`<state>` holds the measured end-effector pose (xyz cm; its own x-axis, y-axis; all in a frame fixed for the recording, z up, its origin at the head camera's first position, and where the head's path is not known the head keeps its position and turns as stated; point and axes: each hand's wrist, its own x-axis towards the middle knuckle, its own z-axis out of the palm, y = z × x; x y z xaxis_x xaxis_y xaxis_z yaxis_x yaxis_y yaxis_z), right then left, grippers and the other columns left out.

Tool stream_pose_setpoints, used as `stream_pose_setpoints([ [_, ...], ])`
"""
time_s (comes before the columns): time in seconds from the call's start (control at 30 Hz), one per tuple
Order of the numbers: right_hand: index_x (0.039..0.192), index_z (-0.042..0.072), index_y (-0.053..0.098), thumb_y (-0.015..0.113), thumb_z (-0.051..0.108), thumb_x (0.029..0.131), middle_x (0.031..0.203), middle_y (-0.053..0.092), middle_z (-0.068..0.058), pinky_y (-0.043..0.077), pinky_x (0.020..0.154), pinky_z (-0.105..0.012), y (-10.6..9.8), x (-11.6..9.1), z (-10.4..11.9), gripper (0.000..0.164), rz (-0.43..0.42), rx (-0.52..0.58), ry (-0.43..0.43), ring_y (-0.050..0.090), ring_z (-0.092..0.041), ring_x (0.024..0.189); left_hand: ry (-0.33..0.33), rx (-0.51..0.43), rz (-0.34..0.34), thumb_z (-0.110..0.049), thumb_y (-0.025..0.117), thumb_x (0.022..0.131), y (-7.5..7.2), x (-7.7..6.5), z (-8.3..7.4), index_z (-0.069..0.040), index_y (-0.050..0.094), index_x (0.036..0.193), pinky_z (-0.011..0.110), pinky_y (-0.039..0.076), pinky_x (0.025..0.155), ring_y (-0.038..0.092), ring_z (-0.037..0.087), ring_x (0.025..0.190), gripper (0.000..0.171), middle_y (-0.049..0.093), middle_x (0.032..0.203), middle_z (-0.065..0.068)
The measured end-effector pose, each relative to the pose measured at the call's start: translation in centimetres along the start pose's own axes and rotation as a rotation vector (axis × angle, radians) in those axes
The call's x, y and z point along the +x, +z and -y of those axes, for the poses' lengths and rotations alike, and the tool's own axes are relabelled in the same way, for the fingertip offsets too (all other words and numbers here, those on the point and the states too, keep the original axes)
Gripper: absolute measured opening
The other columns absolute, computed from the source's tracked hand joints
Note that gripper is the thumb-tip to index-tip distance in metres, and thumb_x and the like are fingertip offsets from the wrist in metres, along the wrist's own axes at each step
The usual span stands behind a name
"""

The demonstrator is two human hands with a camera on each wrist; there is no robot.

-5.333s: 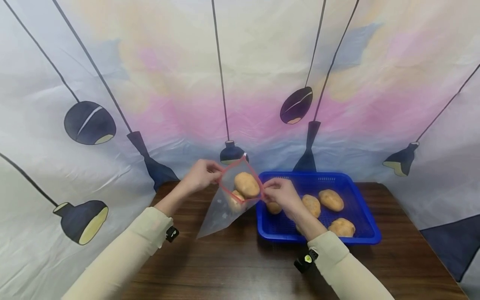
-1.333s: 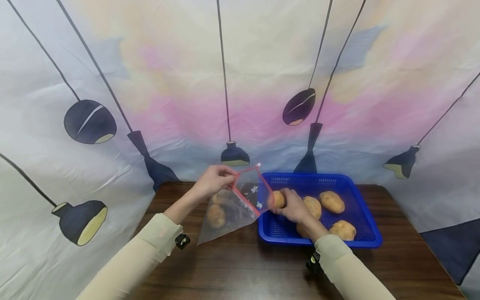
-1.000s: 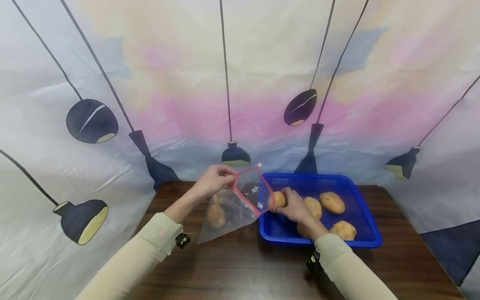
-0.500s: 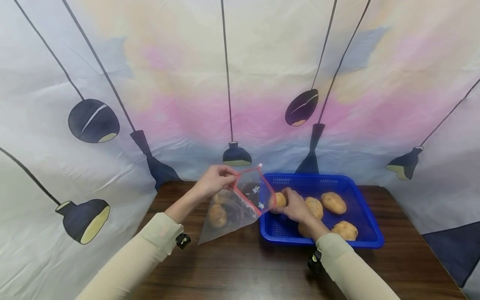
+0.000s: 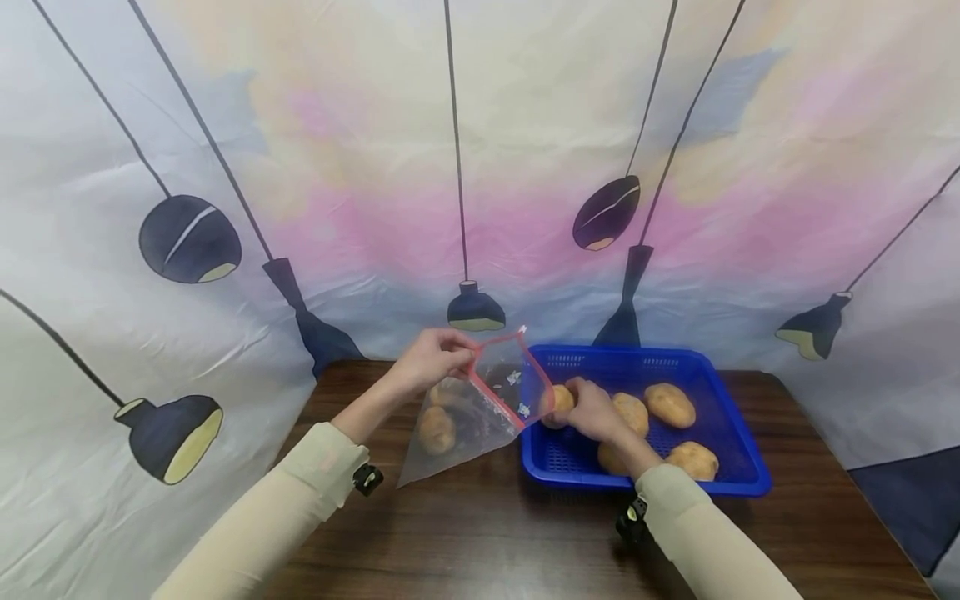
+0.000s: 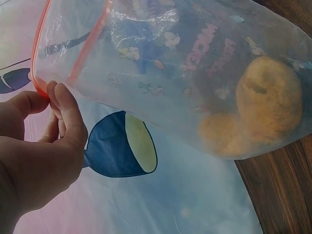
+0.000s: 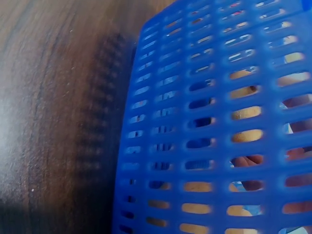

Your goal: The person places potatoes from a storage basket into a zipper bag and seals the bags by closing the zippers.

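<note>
My left hand (image 5: 431,364) pinches the red rim of a clear zip bag (image 5: 480,437) between thumb and fingertips. The bag's mouth gapes toward the basket. Two potatoes (image 6: 269,100) lie low in the bag, at its far end in the left wrist view. My right hand (image 5: 597,414) grips a potato (image 5: 558,402) at the left end of the blue basket (image 5: 645,482), beside the bag's red edge. In the right wrist view the basket wall (image 7: 178,131) hides most of that hand; bits of fingers and potato show through the slots.
Several more potatoes sit in the basket, one at the back right (image 5: 670,405) and another at the front right (image 5: 693,461). Both basket and bag are over a dark wooden table (image 5: 480,542). Behind it hangs a cloth backdrop (image 5: 360,167) printed with lamps.
Since the oldest frame, my right hand has left the bag's rim and taken hold of a potato in the basket. The bagged potatoes have slid lower. Over the last second both hands stay nearly still.
</note>
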<state>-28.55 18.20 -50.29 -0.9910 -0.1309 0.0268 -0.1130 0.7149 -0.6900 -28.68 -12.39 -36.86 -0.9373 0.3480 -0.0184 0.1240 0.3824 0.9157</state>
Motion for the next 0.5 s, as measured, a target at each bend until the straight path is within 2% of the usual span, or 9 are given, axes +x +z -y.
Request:
stream_pose_setpoints([
  [0.13,0.131,-0.004,0.064,0.09,0.031,0.083,0.118,0.07,-0.018,0.057,0.09,-0.049,-0.4,-0.2,0.2,0.065,0.001,0.015,-0.001,0.066,-0.031,0.104,-0.004,-0.007,-0.003,-0.006,0.065,0.101,0.1,0.1,-0.1,0.002,0.073,0.12,0.037,0.066,0.08,0.074,0.026,0.083,0.022,0.073,0.097,0.016],
  [0.3,0.13,-0.003,0.066,0.09,0.032,0.083,0.118,0.069,-0.017,0.057,0.088,-0.048,-1.1,-0.7,0.7,0.063,-0.013,0.005,-0.046,0.065,-0.031,0.103,-0.012,-0.017,-0.007,-0.005,0.064,0.101,0.1,0.1,-0.1,0.003,0.073,0.12,0.037,0.066,0.08,0.073,0.025,0.082,0.022,0.073,0.099,0.017],
  [0.5,0.138,0.001,0.063,0.089,0.036,0.086,0.13,0.066,-0.018,0.055,0.094,-0.054,-3.4,-1.6,0.6,0.068,-0.034,0.059,-0.086,0.063,-0.037,0.116,-0.002,-0.01,-0.008,-0.005,0.064,0.101,0.0,0.2,0.0,0.003,0.073,0.12,0.037,0.066,0.08,0.074,0.025,0.081,0.022,0.073,0.099,0.017],
])
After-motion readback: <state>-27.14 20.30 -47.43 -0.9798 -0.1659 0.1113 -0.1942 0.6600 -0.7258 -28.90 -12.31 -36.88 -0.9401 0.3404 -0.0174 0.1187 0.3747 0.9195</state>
